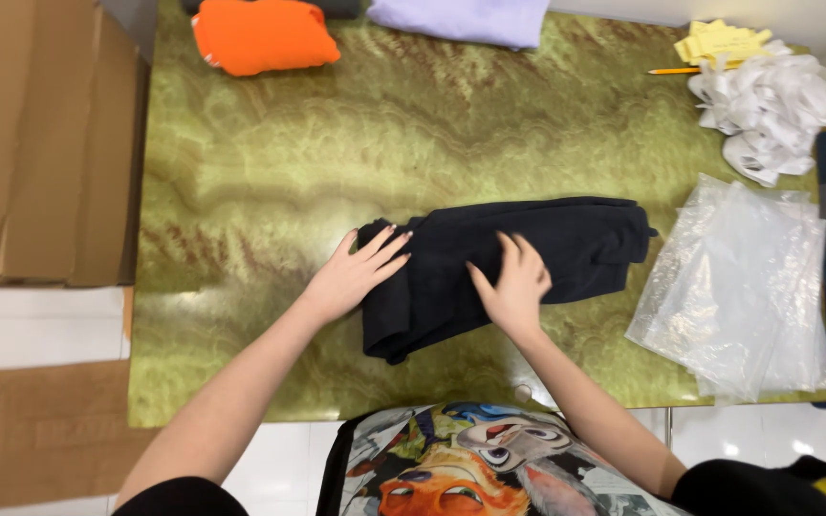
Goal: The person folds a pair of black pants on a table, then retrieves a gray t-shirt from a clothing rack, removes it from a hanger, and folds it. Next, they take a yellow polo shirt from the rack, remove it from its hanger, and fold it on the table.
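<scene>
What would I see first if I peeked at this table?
Right in the middle, a black garment lies partly folded on the green marbled table, with the left hand and right hand both flat on it. At the far edge sit a bright orange bundle and a pale purple cloth. On the right lies a stack of clear plastic bags.
</scene>
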